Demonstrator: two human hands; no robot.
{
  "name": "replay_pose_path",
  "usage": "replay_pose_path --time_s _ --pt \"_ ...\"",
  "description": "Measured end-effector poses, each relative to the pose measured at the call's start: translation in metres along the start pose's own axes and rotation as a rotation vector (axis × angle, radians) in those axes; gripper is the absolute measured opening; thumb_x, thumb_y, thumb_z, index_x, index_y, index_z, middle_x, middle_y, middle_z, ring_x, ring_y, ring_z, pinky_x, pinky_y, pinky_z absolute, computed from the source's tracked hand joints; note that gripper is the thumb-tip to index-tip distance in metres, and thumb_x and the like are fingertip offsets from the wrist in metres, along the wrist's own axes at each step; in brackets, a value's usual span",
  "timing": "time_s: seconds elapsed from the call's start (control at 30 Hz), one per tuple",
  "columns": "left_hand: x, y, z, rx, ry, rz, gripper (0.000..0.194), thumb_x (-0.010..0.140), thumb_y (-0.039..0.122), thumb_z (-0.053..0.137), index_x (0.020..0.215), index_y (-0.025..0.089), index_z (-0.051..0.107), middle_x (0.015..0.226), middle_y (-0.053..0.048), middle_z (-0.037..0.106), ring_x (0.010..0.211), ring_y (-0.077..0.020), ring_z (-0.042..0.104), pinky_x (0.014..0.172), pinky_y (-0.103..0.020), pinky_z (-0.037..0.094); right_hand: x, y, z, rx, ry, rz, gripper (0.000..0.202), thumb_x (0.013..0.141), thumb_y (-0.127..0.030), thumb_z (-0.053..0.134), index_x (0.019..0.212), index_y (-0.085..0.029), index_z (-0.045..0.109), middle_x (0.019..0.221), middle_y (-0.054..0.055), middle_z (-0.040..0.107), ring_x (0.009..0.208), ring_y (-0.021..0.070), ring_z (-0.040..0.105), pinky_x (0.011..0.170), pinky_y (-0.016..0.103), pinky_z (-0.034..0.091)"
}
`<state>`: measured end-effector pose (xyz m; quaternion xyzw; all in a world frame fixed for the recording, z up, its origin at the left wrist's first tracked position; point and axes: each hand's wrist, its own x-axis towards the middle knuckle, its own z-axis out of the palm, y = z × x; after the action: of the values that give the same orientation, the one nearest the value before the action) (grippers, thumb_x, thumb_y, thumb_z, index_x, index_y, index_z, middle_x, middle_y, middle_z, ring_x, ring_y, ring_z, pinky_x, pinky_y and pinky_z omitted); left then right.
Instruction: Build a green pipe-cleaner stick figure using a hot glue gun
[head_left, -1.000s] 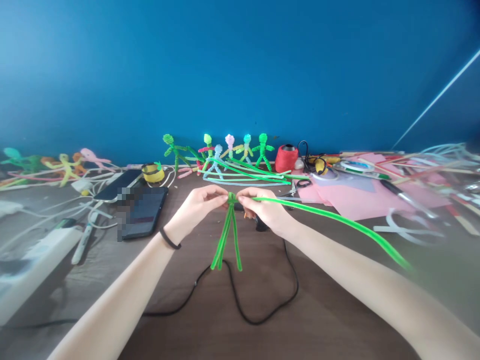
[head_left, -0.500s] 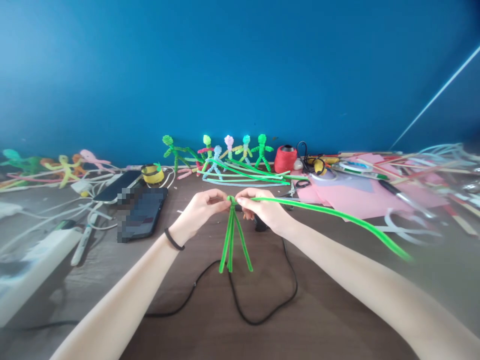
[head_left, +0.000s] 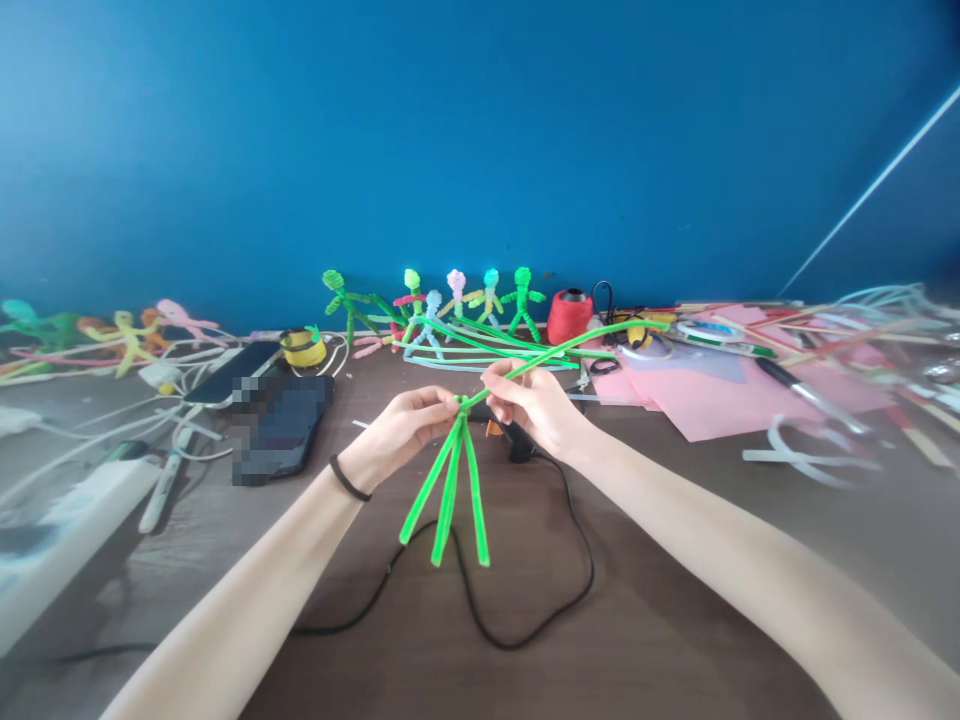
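Observation:
Above the table, my left hand (head_left: 416,420) pinches the small knotted top of a bundle of green pipe cleaners (head_left: 448,490). Three green strands fan downward from that knot. My right hand (head_left: 534,402) is closed on one long green pipe cleaner (head_left: 592,338), which runs from the knot through the fingers and slants up to the right. Both hands are close together, and a black bracelet (head_left: 349,480) circles the left wrist. Fingertips partly hide the knot.
Pipe-cleaner figures (head_left: 523,300) stand along the blue wall, with loose pipe cleaners (head_left: 495,345) before them. Phones (head_left: 285,430) and a power strip (head_left: 82,530) lie left. Pink paper (head_left: 720,400) and a red spool (head_left: 570,315) are right. A black cable (head_left: 517,645) loops in front.
The long green pipe cleaner has swung from drooping right to slanting up and right. My right hand has shifted slightly right and up, and the hanging strands have tilted left.

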<state>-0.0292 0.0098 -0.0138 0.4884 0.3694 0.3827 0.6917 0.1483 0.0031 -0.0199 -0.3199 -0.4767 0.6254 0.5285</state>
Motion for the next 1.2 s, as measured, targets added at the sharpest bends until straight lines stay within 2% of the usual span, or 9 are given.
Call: replay_pose_path --time_s 0.23,0.37,0.43,0.57,0.67,0.77,0.93,1.07,1.2 --pt "-0.001 0.000 0.001 -0.123 -0.002 -0.004 0.011 0.063 0.012 0.071 0.062 0.011 0.059 0.056 0.002 0.056 0.051 -0.0041 0.050 0.050 -0.013 0.039 -0.001 -0.005 -0.003 -0.119 -0.062 -0.072 0.024 0.069 -0.024 0.061 0.090 -0.017 0.053 0.075 0.000 0.061 0.051 0.0083 0.054 0.047 0.022 0.037" --pt "-0.004 0.001 0.001 -0.110 0.028 -0.021 0.012 0.064 0.014 0.070 0.063 0.012 0.059 0.057 0.002 0.056 0.053 -0.0057 0.052 0.051 -0.014 0.040 -0.001 -0.012 -0.010 -0.647 0.062 -0.066 0.007 0.075 -0.025 0.050 0.078 -0.018 0.051 0.065 0.000 0.057 0.051 0.0108 0.052 0.047 0.024 0.035" --pt "-0.003 -0.001 -0.001 -0.100 0.039 -0.030 0.011 0.065 0.016 0.070 0.066 0.012 0.059 0.059 0.001 0.057 0.054 -0.0062 0.054 0.051 -0.014 0.041 -0.003 -0.016 -0.013 -1.004 0.093 -0.009 0.016 0.077 -0.033 0.048 0.070 -0.019 0.050 0.065 0.002 0.057 0.056 0.0147 0.053 0.051 0.027 0.036" --pt "0.001 -0.005 -0.009 -0.098 0.037 -0.053 0.013 0.065 0.020 0.070 0.070 0.013 0.060 0.060 0.001 0.057 0.052 -0.0068 0.054 0.047 -0.015 0.041 -0.009 -0.020 -0.014 -1.537 -0.022 0.191 0.042 0.072 -0.060 0.047 0.069 -0.019 0.058 0.070 0.010 0.062 0.068 0.0261 0.059 0.055 0.032 0.035" --pt "0.002 -0.008 -0.015 -0.116 0.069 -0.073 0.015 0.065 0.021 0.070 0.075 0.013 0.061 0.062 0.001 0.057 0.054 -0.0075 0.055 0.048 -0.015 0.043 -0.012 -0.019 -0.013 -1.640 -0.144 0.232 0.040 0.070 -0.056 0.051 0.083 -0.020 0.064 0.082 0.010 0.065 0.076 0.0265 0.061 0.057 0.030 0.037" --pt "0.003 -0.010 -0.021 -0.168 0.076 -0.049 0.014 0.069 0.020 0.066 0.081 0.013 0.062 0.067 -0.001 0.058 0.057 -0.0073 0.056 0.051 -0.014 0.045 -0.009 -0.018 -0.016 -1.602 -0.197 0.280 0.031 0.070 -0.042 0.054 0.087 -0.018 0.064 0.082 0.008 0.066 0.071 0.0219 0.062 0.054 0.026 0.037" --pt "0.000 -0.004 -0.018 -0.316 0.085 -0.025 0.009 0.078 0.010 0.052 0.077 0.009 0.060 0.065 -0.003 0.056 0.058 -0.0074 0.056 0.053 -0.013 0.047 0.001 -0.020 -0.026 -1.188 -0.264 0.436 0.020 0.073 -0.034 0.053 0.077 -0.016 0.060 0.059 0.001 0.059 0.040 0.0082 0.046 0.037 0.020 0.030" --pt "-0.002 0.005 -0.011 -0.442 0.129 -0.012 0.026 0.086 0.005 0.032 0.080 0.006 0.057 0.065 -0.003 0.053 0.057 -0.0053 0.054 0.058 -0.012 0.049 0.005 -0.020 -0.031 -0.797 -0.298 0.486 0.016 0.072 -0.030 0.056 0.078 -0.015 0.055 0.062 0.002 0.059 0.043 0.0059 0.044 0.031 0.016 0.021" --pt "-0.002 0.008 -0.014 -0.535 0.096 0.003 0.029 0.089 0.007 0.027 0.083 0.005 0.055 0.063 -0.002 0.049 0.052 -0.0034 0.051 0.055 -0.010 0.049 0.007 -0.015 -0.038 -0.472 -0.325 0.520 0.019 0.071 -0.026 0.059 0.087 -0.016 0.053 0.065 0.002 0.060 0.050 0.0073 0.052 0.032 0.013 0.028"
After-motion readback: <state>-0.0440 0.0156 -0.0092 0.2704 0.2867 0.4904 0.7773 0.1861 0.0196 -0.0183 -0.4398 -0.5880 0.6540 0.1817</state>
